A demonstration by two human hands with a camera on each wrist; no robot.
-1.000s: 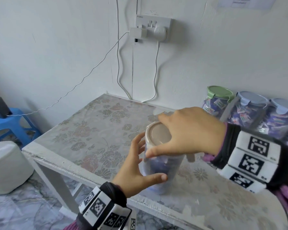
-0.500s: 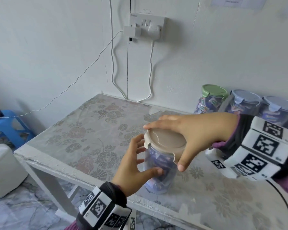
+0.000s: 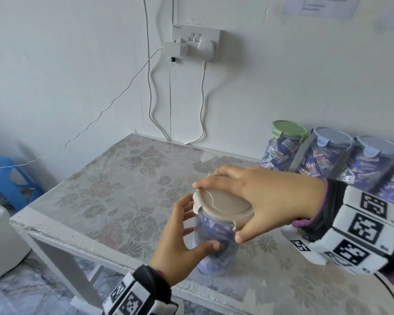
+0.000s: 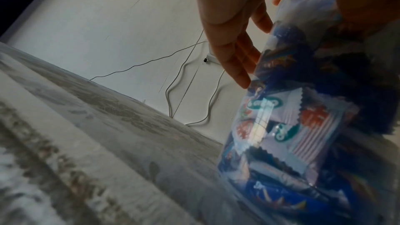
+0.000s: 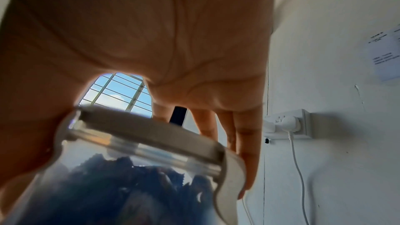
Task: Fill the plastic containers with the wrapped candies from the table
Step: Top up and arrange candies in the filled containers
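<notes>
The candy-filled container [image 3: 216, 242] stood near the table's front edge; left hand [image 3: 180, 244] gripped its side, right hand [image 3: 266, 201] grasped its beige lid [image 3: 223, 204].

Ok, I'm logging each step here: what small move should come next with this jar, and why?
Probably press down the lid's clip flaps. The right hand cups the beige lid on the candy-filled jar, which the left hand steadies, and the flap near the thumb looks unclipped.
</notes>
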